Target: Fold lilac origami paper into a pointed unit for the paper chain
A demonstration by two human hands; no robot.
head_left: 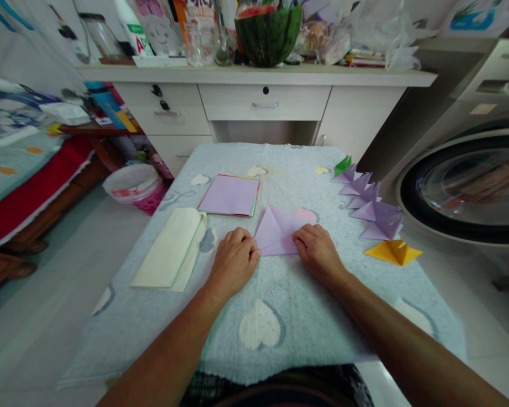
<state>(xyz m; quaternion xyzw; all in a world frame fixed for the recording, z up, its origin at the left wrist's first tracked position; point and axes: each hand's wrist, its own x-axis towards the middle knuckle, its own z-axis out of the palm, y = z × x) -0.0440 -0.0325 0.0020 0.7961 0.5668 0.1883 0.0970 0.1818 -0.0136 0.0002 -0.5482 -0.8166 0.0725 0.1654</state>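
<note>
A partly folded sheet of purple origami paper (277, 232) lies on the cloth-covered table in front of me, with creases and a raised triangular flap at its left. My left hand (237, 257) holds its lower left corner, fingers curled and closed. At the right edge my right hand (316, 249) pinches the paper between thumb and fingers. Beyond the left hand rests a stack of square origami paper (231, 195), purple on top with coloured edges below. Several folded purple paper pieces (375, 212) form a row at the right, between a green folded piece (343, 165) and a yellow one (393, 252).
A folded pale cloth or paper (165, 249) lies on the table's left. Behind stands a white desk (265, 76) bearing a cut watermelon (269, 34), bottles and bags. A washing machine (470, 181) is at right; a pink bin (138, 189) and bed (29, 175) are at left.
</note>
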